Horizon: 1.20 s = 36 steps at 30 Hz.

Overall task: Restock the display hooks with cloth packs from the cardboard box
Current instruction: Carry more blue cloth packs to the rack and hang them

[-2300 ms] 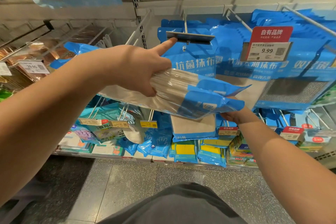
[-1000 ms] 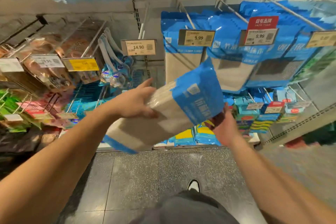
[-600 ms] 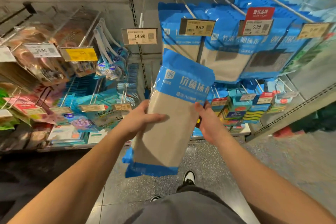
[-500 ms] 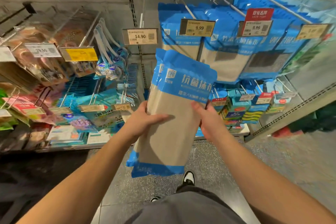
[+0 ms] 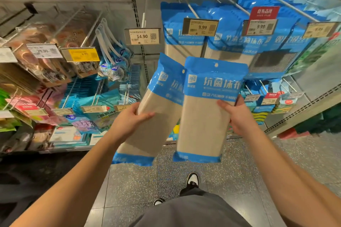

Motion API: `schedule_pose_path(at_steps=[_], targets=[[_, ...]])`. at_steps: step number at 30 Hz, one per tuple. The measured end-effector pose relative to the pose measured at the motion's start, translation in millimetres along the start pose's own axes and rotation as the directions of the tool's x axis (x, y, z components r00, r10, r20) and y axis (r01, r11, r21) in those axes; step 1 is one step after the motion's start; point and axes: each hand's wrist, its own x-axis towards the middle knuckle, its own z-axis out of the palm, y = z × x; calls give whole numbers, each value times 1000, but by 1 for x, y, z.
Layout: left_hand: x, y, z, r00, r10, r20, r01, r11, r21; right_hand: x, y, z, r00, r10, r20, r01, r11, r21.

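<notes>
Stacked packs now split apart at frame center: left hand (image 5: 129,123) grips left cloth pack (image 5: 156,114), right hand (image 5: 238,116) grips right cloth pack (image 5: 204,116); light, floppy, slick film, so hold mid-body.

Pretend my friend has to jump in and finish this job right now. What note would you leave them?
Left hand: grips one cloth pack by its middle, tilted.
Right hand: grips a second cloth pack, upright, hang hole at the top.
Both packs are held in front of the shelf, below the hook with the 9.99 tag, where matching packs already hang.
Done: two packs are in hand and held apart, one per hand.
Left: slide each pack's hole onto the hook. The cardboard box is out of view, so I can't say how many more remain.
</notes>
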Motion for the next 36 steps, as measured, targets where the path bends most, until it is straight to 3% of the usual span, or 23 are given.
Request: schedule_pose_path(at_steps=[5,8,12,14,22,29,33,35,36], targets=[[4,9,-14,995,97,19,-95,890,447,16,-14,-36,996,-64,-57,60,996,-70],[8,20,-17,983,159,90,-181,780,598,31,-20,-50,994,-84,-73,76,991,-114],[11,50,-8,934,231,273,-356,530,770,53,-27,-54,995,-90,-39,79,973,-218],[16,69,0,907,267,326,-412,402,818,63,-31,-51,996,-94,-6,88,957,-276],[42,146,36,837,388,387,-480,176,860,105,-54,-10,960,-113,256,197,923,-331],[68,199,48,892,301,337,-391,137,910,135,-66,17,914,-52,403,166,953,-252],[80,216,47,923,249,295,-344,188,920,138,-75,22,903,103,417,-25,982,-189],[80,217,47,928,236,288,-335,187,924,139,-78,24,858,207,470,-182,978,-99],[78,216,48,927,239,289,-335,182,924,137,-79,23,837,201,510,-170,980,-108]])
